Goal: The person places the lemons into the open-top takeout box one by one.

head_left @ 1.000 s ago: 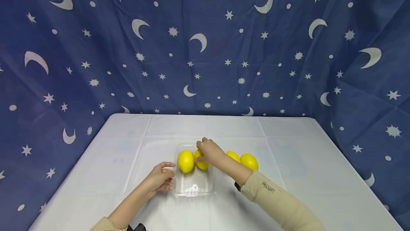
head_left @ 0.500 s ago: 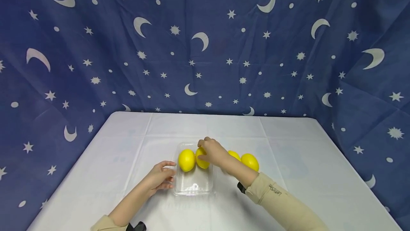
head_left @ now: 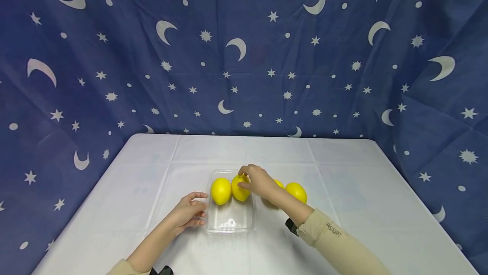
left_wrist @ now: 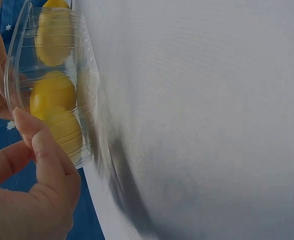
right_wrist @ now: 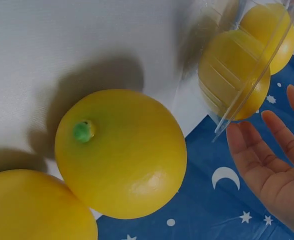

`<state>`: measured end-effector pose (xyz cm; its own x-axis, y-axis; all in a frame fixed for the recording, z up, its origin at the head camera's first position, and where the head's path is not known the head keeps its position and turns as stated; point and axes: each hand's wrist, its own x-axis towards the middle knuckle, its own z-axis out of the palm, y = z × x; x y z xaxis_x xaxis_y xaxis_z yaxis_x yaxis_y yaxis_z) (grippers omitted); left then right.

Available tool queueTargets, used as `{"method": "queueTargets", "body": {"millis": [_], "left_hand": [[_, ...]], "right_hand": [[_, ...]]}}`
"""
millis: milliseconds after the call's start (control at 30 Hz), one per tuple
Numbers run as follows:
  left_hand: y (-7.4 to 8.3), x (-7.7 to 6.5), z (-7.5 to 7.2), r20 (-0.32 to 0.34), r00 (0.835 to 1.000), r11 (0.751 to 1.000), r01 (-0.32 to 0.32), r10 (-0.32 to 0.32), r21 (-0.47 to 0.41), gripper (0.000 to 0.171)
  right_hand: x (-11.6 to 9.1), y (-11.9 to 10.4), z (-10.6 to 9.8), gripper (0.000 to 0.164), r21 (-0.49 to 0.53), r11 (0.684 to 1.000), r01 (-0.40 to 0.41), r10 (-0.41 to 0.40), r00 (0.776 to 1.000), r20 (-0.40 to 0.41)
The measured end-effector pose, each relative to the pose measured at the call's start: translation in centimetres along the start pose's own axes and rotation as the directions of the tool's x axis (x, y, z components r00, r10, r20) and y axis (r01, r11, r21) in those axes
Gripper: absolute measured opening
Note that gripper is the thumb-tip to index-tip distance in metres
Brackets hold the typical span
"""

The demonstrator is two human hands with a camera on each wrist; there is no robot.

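Observation:
Two yellow lemons, a left one (head_left: 221,191) and a right one (head_left: 239,190), lie side by side in the far half of a clear plastic container (head_left: 230,225). My right hand (head_left: 262,183) hovers over the container's right side with fingers spread, beside the right lemon. In the right wrist view the fingers (right_wrist: 274,160) are apart from the lemons. My left hand (head_left: 187,212) is at the container's left edge, fingers loosely bent. In the left wrist view a fingertip (left_wrist: 24,122) meets or nearly meets the clear rim.
Two more lemons sit on the white-covered table (head_left: 183,152) right of the container: one (head_left: 296,192) in full view, the other (head_left: 279,183) partly behind my right forearm. A blue curtain (head_left: 244,25) with moons and stars hangs around the table.
My right hand has let go of the right lemon in the container and drawn slightly up and to the right. The left hand stays at the container's edge.

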<state>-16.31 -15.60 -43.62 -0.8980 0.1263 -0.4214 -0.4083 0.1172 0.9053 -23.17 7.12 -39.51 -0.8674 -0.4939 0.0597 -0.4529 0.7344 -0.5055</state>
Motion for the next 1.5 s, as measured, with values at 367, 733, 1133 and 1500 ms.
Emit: {"method": "queueTargets", "body": {"millis": [367,733,1133,1500], "left_hand": [[-0.2,0.1,0.3,-0.025,1.000,1.000,0.012,-0.012,-0.002,0.040],[-0.1,0.2,0.2,-0.019,1.000,1.000,0.004,-0.004,-0.001,0.041],[0.1,0.1,0.1,-0.009,1.000,1.000,-0.003,0.003,-0.005,0.040],[-0.2,0.1,0.0,-0.005,1.000,1.000,0.000,0.000,-0.001,0.041]], "right_hand": [[-1.1,0.4,-0.3,0.025,0.074,0.996,-0.051,0.051,0.999,-0.004],[-2.3,1.1,-1.0,0.026,0.070,0.995,-0.066,0.069,0.997,-0.030],[-3.3,1.9,-1.8,0.026,0.051,0.993,-0.103,0.107,0.991,-0.078],[-3.6,3.6,-2.3,0.028,0.044,0.980,-0.196,0.199,0.977,-0.075]]}}
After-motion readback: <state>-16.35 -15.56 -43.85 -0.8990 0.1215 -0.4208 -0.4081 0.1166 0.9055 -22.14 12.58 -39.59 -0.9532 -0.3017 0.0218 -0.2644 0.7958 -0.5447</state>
